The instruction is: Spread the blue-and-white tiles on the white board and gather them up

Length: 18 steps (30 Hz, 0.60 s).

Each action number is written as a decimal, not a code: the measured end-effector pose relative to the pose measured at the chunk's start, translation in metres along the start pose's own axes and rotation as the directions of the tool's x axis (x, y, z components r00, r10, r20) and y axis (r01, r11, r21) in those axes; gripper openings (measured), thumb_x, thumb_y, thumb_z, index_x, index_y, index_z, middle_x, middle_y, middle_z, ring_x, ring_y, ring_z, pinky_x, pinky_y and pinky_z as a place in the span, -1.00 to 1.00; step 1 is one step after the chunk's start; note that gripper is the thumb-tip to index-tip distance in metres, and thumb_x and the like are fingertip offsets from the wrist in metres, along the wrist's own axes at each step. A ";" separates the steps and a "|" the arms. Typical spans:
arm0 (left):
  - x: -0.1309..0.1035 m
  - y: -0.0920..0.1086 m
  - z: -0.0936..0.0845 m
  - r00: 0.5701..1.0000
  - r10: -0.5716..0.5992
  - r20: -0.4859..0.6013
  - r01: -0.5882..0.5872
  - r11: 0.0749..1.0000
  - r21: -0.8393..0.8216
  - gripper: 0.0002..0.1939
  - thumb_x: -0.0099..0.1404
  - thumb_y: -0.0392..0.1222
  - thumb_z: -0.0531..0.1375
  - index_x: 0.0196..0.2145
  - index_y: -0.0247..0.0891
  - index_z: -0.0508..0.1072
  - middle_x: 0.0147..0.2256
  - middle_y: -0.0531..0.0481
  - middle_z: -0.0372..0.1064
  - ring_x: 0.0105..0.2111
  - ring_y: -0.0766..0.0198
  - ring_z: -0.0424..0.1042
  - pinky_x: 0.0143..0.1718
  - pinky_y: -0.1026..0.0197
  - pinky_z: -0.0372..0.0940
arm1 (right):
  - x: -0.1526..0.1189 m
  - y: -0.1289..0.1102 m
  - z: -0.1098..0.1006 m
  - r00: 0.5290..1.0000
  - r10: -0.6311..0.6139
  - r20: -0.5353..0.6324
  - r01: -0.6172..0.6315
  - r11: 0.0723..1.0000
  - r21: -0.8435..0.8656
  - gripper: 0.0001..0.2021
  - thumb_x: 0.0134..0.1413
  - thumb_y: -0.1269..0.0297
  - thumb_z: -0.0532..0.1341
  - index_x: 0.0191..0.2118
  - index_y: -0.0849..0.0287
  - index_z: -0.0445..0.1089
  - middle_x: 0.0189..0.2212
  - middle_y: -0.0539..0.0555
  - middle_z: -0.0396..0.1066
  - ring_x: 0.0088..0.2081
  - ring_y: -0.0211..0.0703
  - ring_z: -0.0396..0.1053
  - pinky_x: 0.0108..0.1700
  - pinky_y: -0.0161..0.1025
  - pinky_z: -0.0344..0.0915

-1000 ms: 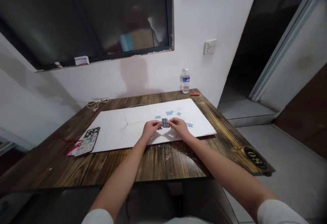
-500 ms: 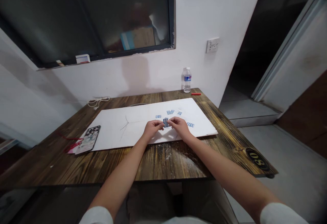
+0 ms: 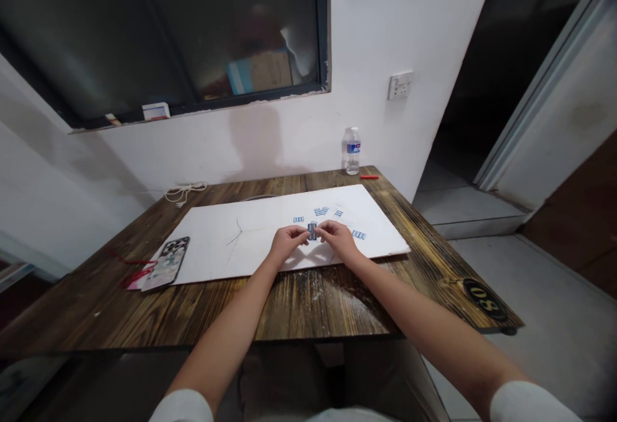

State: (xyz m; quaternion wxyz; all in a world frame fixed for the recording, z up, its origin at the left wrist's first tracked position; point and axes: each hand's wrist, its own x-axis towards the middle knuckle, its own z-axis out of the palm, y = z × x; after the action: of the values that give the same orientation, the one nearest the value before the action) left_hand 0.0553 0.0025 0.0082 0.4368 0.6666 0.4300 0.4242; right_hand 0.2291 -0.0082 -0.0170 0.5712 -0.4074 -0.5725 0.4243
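Note:
My left hand (image 3: 287,241) and my right hand (image 3: 339,238) meet over the front part of a white board (image 3: 202,242). Between their fingertips, each pinching one side, is a small dark piece with blue-grey bars (image 3: 312,232); its exact kind is too small to make out. Beyond the hands, little blue-striped pieces lie on the board: a row (image 3: 299,219) behind my left hand, a cluster (image 3: 321,211) farther back, one piece (image 3: 339,214) behind my right hand, and another row (image 3: 358,234) to its right.
A phone in a patterned case (image 3: 168,261) with a red cord (image 3: 137,275) lies at the board's left end. At the back of the wooden table (image 3: 308,306) are a white cable (image 3: 184,192), a water bottle (image 3: 353,152) and a red stick-like object (image 3: 369,177).
The small barred piece has turned slightly between my fingertips. Both hands stay in nearly the same place.

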 end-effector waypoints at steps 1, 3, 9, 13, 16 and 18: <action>0.000 0.000 0.000 1.000 -0.004 -0.014 0.004 1.000 -0.005 -0.68 -0.01 0.02 0.36 -0.45 -0.32 0.54 -0.54 -0.04 0.46 -0.53 0.28 0.40 -0.43 0.25 0.27 | 0.000 0.000 0.000 1.000 0.001 0.001 -0.001 1.000 0.004 -0.69 -0.14 0.00 0.32 -0.47 0.18 0.42 -0.57 0.00 0.40 -0.52 -0.24 0.30 -0.42 -0.29 0.22; 0.000 0.001 0.000 0.999 -0.015 -0.038 0.015 1.000 -0.014 -0.69 -0.03 0.01 0.36 -0.46 -0.32 0.54 -0.54 -0.04 0.46 -0.53 0.27 0.40 -0.43 0.25 0.27 | -0.001 0.000 0.000 1.000 0.010 0.005 -0.010 1.000 0.007 -0.69 -0.18 0.01 0.34 -0.46 0.18 0.43 -0.57 0.00 0.41 -0.51 -0.23 0.31 -0.42 -0.29 0.23; 0.000 0.001 0.000 0.998 -0.033 -0.060 0.032 0.999 -0.017 -0.68 -0.07 0.02 0.39 -0.49 -0.31 0.53 -0.55 -0.02 0.45 -0.54 0.29 0.38 -0.44 0.25 0.27 | -0.003 -0.002 0.000 0.999 0.039 -0.029 -0.040 0.998 -0.044 -0.71 -0.17 0.03 0.34 -0.47 0.18 0.46 -0.54 0.04 0.46 -0.48 -0.18 0.38 -0.38 -0.26 0.28; 0.002 -0.001 0.000 0.996 -0.045 -0.071 0.042 0.998 -0.050 -0.66 -0.08 0.05 0.39 -0.49 -0.31 0.53 -0.58 -0.01 0.43 -0.55 0.30 0.37 -0.44 0.25 0.26 | 0.000 0.000 -0.003 0.998 0.030 -0.055 -0.032 0.999 -0.030 -0.73 -0.16 0.04 0.33 -0.49 0.17 0.44 -0.55 0.04 0.46 -0.49 -0.16 0.40 -0.39 -0.25 0.30; 0.003 -0.003 -0.003 0.992 -0.051 -0.112 0.042 0.996 -0.083 -0.66 -0.07 0.04 0.38 -0.48 -0.31 0.53 -0.58 -0.01 0.43 -0.55 0.31 0.37 -0.43 0.26 0.27 | 0.004 0.004 -0.008 0.994 0.026 -0.109 -0.030 0.999 -0.039 -0.73 -0.14 0.05 0.31 -0.48 0.17 0.44 -0.53 0.05 0.47 -0.49 -0.15 0.42 -0.38 -0.25 0.31; 0.003 -0.004 -0.004 0.990 -0.046 -0.132 0.035 0.996 -0.085 -0.67 -0.05 0.03 0.38 -0.46 -0.31 0.54 -0.56 -0.02 0.45 -0.54 0.31 0.38 -0.42 0.26 0.28 | 0.006 0.005 -0.012 0.989 0.036 -0.142 -0.040 0.999 -0.025 -0.72 -0.15 0.04 0.32 -0.48 0.18 0.43 -0.53 0.05 0.46 -0.49 -0.16 0.42 -0.38 -0.25 0.32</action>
State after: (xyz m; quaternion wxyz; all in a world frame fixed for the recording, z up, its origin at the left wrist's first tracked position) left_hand 0.0516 0.0072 0.0063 0.4427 0.6091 0.4540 0.4764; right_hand 0.2404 -0.0003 -0.0197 0.5965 -0.4554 -0.5284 0.3970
